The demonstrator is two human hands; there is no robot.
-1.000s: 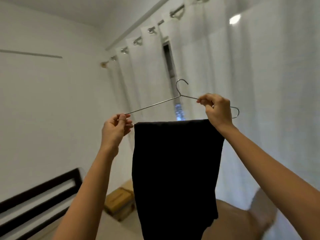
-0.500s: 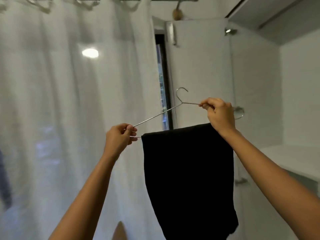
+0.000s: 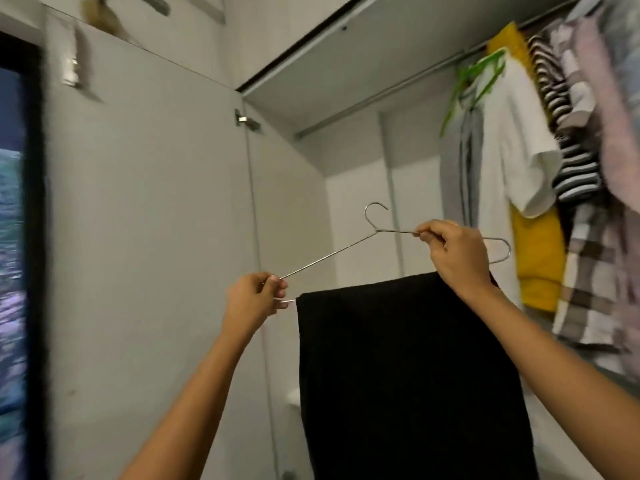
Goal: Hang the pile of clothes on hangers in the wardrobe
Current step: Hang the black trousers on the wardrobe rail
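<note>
The thin silver wire hanger (image 3: 329, 254) is bare, smooth metal with a faint gleam. The black folded garment (image 3: 408, 375) draped over it is matt cloth. The pale grey wardrobe door (image 3: 156, 237) looks smooth and matt, the wardrobe rail (image 3: 381, 96) dull metal, and the green hanger (image 3: 481, 65) plastic.

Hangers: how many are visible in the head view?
2. A wire hanger carrying a black garment, gripped by the left hand and right hand; a green hanger on the wardrobe rail at upper right. Others are probably hidden under the hung clothes.
</note>
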